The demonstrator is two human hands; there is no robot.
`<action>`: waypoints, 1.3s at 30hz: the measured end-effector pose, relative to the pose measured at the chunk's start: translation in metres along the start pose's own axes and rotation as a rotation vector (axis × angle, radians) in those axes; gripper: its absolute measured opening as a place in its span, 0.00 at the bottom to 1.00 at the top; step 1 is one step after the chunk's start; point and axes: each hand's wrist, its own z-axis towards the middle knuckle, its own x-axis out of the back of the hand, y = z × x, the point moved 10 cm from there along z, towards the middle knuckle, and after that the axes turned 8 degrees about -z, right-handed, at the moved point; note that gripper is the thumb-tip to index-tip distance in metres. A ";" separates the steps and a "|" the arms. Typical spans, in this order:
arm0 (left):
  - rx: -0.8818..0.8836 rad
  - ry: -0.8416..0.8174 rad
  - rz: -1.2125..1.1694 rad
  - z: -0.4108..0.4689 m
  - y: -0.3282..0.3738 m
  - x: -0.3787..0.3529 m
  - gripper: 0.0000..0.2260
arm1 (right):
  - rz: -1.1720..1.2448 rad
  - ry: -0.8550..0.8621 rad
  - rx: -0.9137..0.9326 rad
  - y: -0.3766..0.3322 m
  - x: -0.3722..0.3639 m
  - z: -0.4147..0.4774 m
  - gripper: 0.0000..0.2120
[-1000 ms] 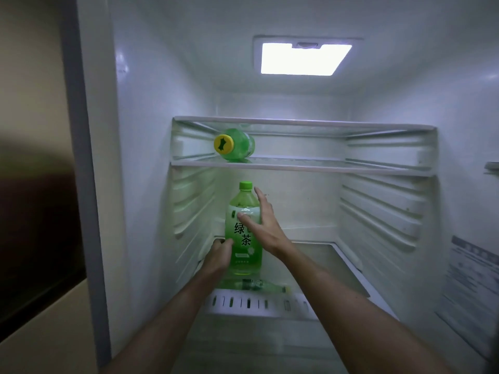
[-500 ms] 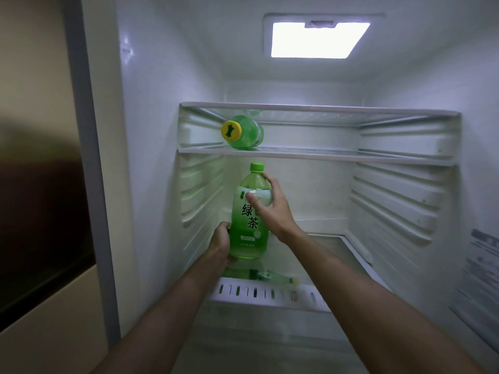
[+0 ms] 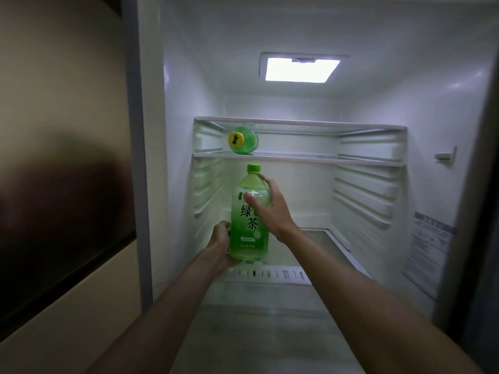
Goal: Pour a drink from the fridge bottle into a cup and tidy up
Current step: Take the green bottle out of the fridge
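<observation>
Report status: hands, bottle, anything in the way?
Left hand grips green tea bottle low, right hand high. Bottle upright, capped. Shelf close above cap.

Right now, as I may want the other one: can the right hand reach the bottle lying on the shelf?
Likely, once freed: the right hand grips the tea bottle, but the lying bottle sits just above, unblocked.

Two green bottles (image 3: 249,236) (image 3: 247,141), two hands (image 3: 222,242) (image 3: 272,209), one fridge (image 3: 189,90), one ceiling lamp (image 3: 301,70), one wall sticker (image 3: 428,247).
</observation>
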 end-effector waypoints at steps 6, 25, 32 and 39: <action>0.001 -0.053 0.038 -0.063 0.000 0.010 0.19 | -0.023 0.037 -0.003 -0.037 0.010 -0.048 0.35; 0.053 -0.114 0.057 -0.224 -0.003 0.035 0.17 | -0.042 0.103 0.031 -0.157 0.054 -0.168 0.32; 0.008 -0.083 0.101 -0.281 -0.026 0.041 0.18 | -0.019 0.084 0.026 -0.186 0.077 -0.225 0.32; 0.034 -0.073 0.087 -0.359 -0.064 0.041 0.18 | 0.017 0.027 -0.009 -0.206 0.097 -0.298 0.33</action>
